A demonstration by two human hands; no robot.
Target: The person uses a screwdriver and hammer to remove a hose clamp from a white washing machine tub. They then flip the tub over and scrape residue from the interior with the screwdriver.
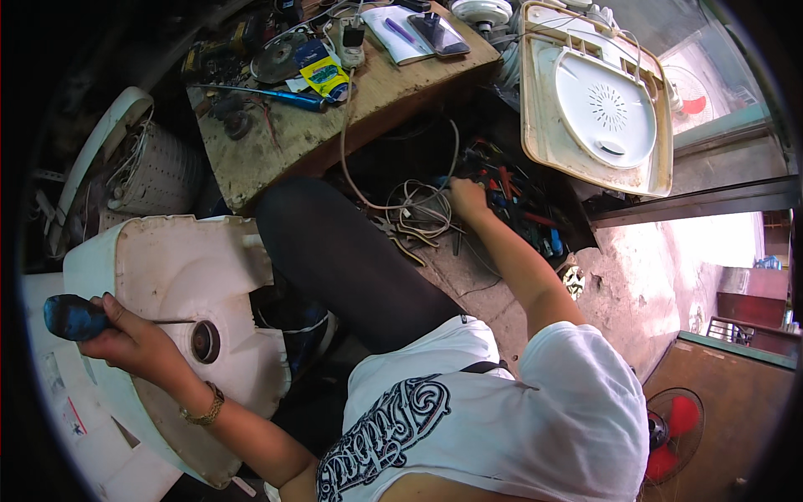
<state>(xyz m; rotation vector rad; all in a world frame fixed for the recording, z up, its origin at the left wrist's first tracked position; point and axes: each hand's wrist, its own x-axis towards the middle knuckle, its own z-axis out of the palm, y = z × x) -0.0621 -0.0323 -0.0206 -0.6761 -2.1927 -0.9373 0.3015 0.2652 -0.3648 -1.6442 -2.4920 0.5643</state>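
A screwdriver with a blue-and-black handle is gripped in my left hand, its thin shaft reaching toward a round dark fitting in a large dirty white plastic housing at my left. My right hand is down in a dark jumble of hand tools below the bench, beside coiled pale cables; its fingertips are partly hidden, and I cannot tell what they hold. Pliers lie near those cables.
A wooden bench holds a phone, notebook, drill, yellow packet, blue screwdriver and power strip. A white plastic lid stands at upper right. A red-bladed fan is at lower right, a perforated white drum at left.
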